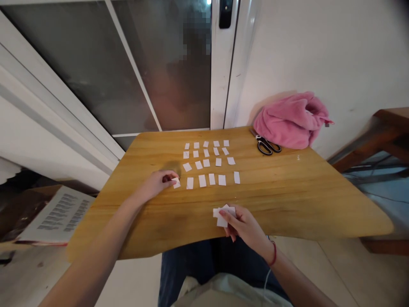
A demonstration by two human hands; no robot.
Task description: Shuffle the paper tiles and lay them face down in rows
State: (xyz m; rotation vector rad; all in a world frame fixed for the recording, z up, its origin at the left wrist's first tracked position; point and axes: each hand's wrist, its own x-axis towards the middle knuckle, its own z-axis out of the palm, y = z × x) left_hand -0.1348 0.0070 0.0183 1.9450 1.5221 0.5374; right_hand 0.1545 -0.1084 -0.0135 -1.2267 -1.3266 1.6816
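Observation:
My left hand [161, 181] pinches a small white paper card [176, 183] just left of the nearest row of cards on the table. In my right hand [241, 221], near the table's front edge, a small fanned bunch of white paper cards [226, 215] is gripped under the thumb. Several similar cards lie flat in four rough rows across the middle of the table, among them a nearest-row card [202, 181] and a far-row card [216, 143]. Some of them sit tilted. Faint marks show on a few, too small to read.
The wooden table [303, 200] has rounded corners. Black-handled scissors [267, 145] lie at its back right, partly under a pink plush cloth [292, 119]. A glass sliding door [159, 64] stands behind. A printed box [60, 215] is on the left, and wooden furniture [380, 140] on the right.

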